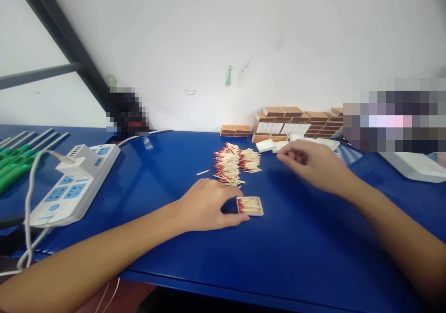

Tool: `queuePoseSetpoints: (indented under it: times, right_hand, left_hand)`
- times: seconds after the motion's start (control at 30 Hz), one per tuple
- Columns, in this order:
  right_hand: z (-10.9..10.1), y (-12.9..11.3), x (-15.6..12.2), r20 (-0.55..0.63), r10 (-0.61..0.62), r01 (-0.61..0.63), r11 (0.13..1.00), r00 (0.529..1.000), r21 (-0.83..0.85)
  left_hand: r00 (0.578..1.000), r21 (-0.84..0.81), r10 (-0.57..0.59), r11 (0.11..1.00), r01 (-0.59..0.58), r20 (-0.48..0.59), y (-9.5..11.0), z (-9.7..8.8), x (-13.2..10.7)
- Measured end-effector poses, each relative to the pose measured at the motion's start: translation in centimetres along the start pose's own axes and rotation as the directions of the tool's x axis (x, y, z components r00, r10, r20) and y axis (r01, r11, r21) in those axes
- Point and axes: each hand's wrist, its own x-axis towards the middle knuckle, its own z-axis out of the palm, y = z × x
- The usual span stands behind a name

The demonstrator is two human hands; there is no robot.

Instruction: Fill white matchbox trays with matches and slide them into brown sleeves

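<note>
My left hand (209, 206) rests on the blue table (296, 248), its thumb and fingers pinching the left end of a small open matchbox tray (250, 206) filled with red-tipped matches. Just beyond it lies a loose pile of matches (235, 163), with one stray match (203, 172) to its left. My right hand (310, 163) reaches out to the right of the pile, fingers curled and blurred, close to the white empty trays (270, 145). What its fingers hold is unclear.
Stacked brown matchbox sleeves (296, 122) and a smaller stack (236, 130) stand by the white wall. A white power strip (75, 183) with cable lies at left, green-handled tools (17, 162) beyond it. A white box (414, 166) sits at right.
</note>
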Motion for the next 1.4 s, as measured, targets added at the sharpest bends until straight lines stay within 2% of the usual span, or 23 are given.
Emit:
queuePoseSetpoints:
  times: [0.13,0.3,0.53,0.83,1.1,1.4]
  right_hand:
    - [2.3,-2.2,-0.3,0.155,-0.129,0.11,0.986,0.979,0.128]
    - [3.8,-2.1,-0.3,0.16,-0.211,0.196,0.975,0.964,0.1]
    - [4.0,-2.0,-0.3,0.212,-0.212,0.192,0.975,0.954,0.111]
    - [4.6,-3.1,-0.2,0.145,-0.228,0.213,0.971,0.963,0.108]
    - [4.4,-2.9,-0.3,0.174,-0.206,0.203,0.979,0.963,0.031]
    - [3.9,-3.1,-0.7,0.245,-0.149,0.143,0.989,0.958,0.043]
  left_hand:
    - [1.0,0.017,-0.009,1.0,0.009,0.002,-0.1,-0.3,0.1]
    - [1.0,0.073,0.003,0.997,-0.002,-0.012,-0.5,-0.5,0.1]
    - [0.998,0.101,-0.006,0.995,0.012,-0.057,-1.0,-0.7,0.1]
    - [0.999,0.052,0.019,0.998,-0.02,0.034,-0.9,-0.6,0.2]
    - [0.998,0.09,0.03,0.995,-0.035,0.056,-1.0,-0.9,0.2]
    - [0.996,0.112,0.025,0.993,-0.035,0.087,-1.1,-1.1,0.2]
